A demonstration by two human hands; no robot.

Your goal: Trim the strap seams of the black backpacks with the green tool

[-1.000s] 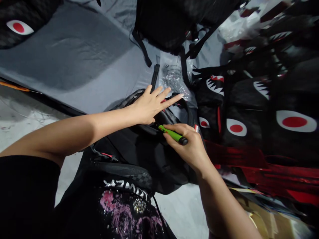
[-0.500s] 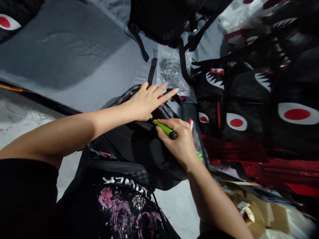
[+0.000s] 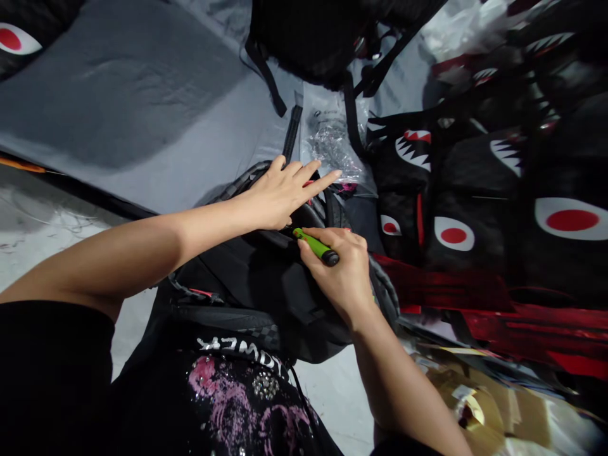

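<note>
A black backpack (image 3: 275,291) with grey checkered trim lies in front of me at the table's edge. My left hand (image 3: 280,193) rests flat on its upper part, fingers spread, with nothing held. Close beside the thumb, my right hand (image 3: 339,263) grips a green pen-shaped tool (image 3: 313,246) with a black end cap. The tool slants up and to the left, its far end at a dark fold of the backpack. Its tip is hidden, so its exact kind cannot be told.
Grey cloth covers the table (image 3: 199,145). A clear plastic bag (image 3: 327,133) lies beyond my hands, below another black backpack (image 3: 304,38). On the right are several black bags (image 3: 470,171) with shark eyes and teeth. A cardboard box (image 3: 513,405) stands at lower right.
My right hand and the green tool stay at nearly the same spot. The backpack's right edge now shows farther right, and a small red-and-white piece beside my right hand is no longer visible.
</note>
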